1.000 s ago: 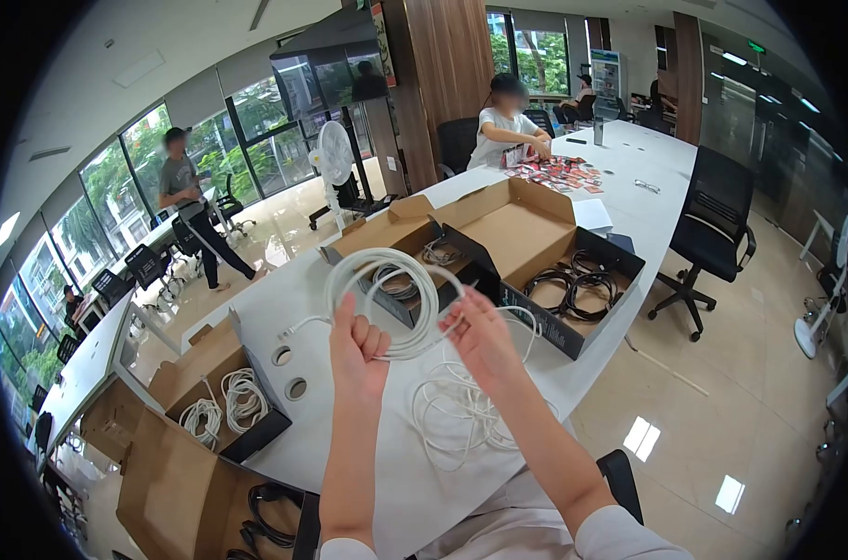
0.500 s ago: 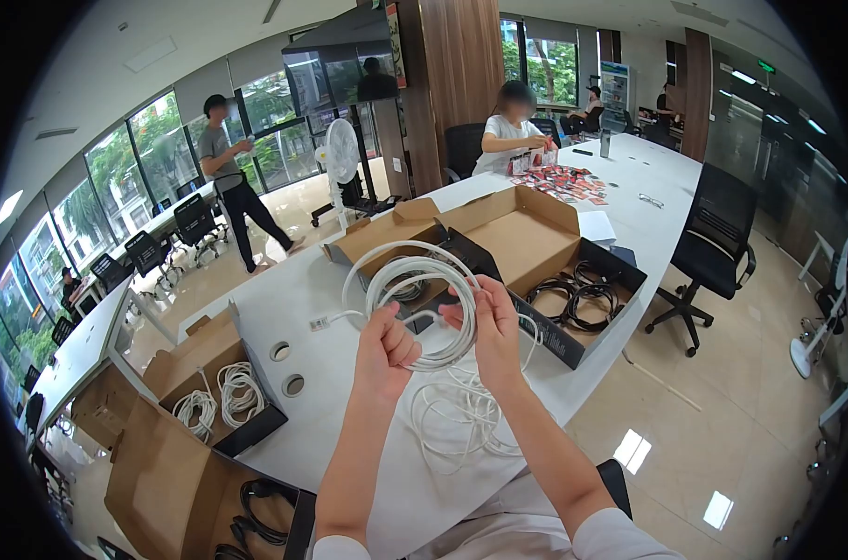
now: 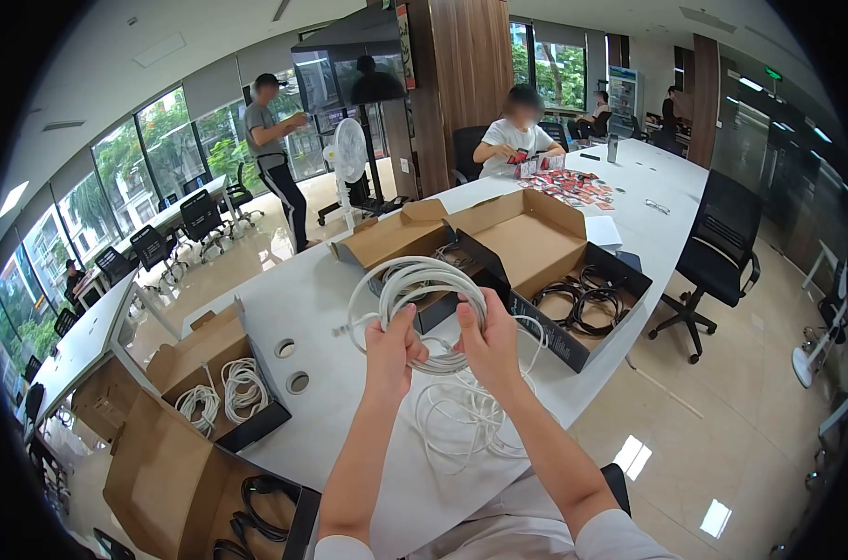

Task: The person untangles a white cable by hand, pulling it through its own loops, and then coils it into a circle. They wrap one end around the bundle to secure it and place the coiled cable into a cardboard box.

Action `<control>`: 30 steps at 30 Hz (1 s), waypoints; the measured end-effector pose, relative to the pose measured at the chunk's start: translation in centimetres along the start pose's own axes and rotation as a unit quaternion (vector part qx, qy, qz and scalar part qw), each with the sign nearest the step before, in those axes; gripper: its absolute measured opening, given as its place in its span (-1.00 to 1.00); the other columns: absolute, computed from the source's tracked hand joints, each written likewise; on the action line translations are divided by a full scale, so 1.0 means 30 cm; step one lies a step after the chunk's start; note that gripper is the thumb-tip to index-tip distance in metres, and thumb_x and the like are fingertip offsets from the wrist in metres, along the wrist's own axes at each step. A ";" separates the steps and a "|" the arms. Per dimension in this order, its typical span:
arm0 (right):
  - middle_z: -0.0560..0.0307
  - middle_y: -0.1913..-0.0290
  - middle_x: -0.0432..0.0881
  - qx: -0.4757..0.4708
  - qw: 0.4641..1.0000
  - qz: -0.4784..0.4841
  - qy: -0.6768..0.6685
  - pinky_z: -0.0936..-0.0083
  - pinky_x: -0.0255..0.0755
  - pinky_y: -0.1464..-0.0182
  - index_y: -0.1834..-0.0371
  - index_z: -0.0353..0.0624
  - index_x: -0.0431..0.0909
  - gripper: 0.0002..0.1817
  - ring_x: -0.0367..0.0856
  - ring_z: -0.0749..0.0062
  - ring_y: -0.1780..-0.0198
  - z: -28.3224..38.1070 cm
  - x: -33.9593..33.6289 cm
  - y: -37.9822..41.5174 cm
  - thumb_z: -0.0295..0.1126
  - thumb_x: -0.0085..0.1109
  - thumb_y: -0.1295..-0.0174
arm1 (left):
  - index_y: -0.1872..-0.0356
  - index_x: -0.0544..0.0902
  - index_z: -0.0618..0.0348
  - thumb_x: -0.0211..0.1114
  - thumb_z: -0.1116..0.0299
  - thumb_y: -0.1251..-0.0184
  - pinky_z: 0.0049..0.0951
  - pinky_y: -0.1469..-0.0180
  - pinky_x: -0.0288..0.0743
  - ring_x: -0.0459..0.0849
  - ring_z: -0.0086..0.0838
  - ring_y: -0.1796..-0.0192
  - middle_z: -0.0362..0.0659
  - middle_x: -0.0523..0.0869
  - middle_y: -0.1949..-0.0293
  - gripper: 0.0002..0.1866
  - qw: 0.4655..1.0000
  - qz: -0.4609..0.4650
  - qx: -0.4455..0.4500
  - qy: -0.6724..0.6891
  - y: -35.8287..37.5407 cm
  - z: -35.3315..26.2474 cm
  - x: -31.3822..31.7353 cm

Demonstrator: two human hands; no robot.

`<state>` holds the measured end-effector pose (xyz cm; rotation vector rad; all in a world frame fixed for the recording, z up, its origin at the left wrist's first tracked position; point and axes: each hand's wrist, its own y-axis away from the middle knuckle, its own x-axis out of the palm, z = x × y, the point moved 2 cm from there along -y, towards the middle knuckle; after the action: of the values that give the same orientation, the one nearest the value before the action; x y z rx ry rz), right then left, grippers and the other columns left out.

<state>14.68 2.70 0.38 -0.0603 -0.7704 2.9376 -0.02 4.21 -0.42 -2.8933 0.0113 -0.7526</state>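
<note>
A coiled white network cable (image 3: 430, 271) is held up over the table between my two hands. My left hand (image 3: 393, 345) is closed around the coil's lower left side. On the right side, my right hand (image 3: 485, 336) grips the loops with the thumb on top. One connector end (image 3: 342, 329) sticks out to the left of the coil. Beneath my hands, a loose tangle of white cable (image 3: 466, 420) lies on the white table (image 3: 368, 495). Part of the coil is hidden behind my fingers.
Open boxes stand around: one with black cables (image 3: 583, 303), one behind the coil (image 3: 396, 233), one with white coils (image 3: 223, 397), one with black cords (image 3: 256, 513). A person (image 3: 517, 140) sits at the far end by red packets (image 3: 573, 187). Another person (image 3: 275, 154) walks past the fan (image 3: 350, 154).
My right hand has closed further onto the coil, and my left thumb now points up along it. The walking person has moved to the right.
</note>
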 end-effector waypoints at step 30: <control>-0.21 0.38 0.57 -0.190 0.950 -0.050 0.243 0.16 0.40 0.30 0.19 -0.27 0.39 -0.87 0.56 -0.19 0.31 0.006 -0.086 -0.069 -0.47 0.08 -0.30 | -0.26 0.38 0.26 0.56 0.31 0.06 -0.24 -0.13 0.42 0.51 -0.16 -0.16 0.15 0.43 -0.22 -0.20 0.754 -0.066 0.487 -0.436 0.011 -0.064 0.038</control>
<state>17.41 4.13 1.58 -0.7166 -1.1802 2.4689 0.05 3.56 1.75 -1.9255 -0.5190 0.5399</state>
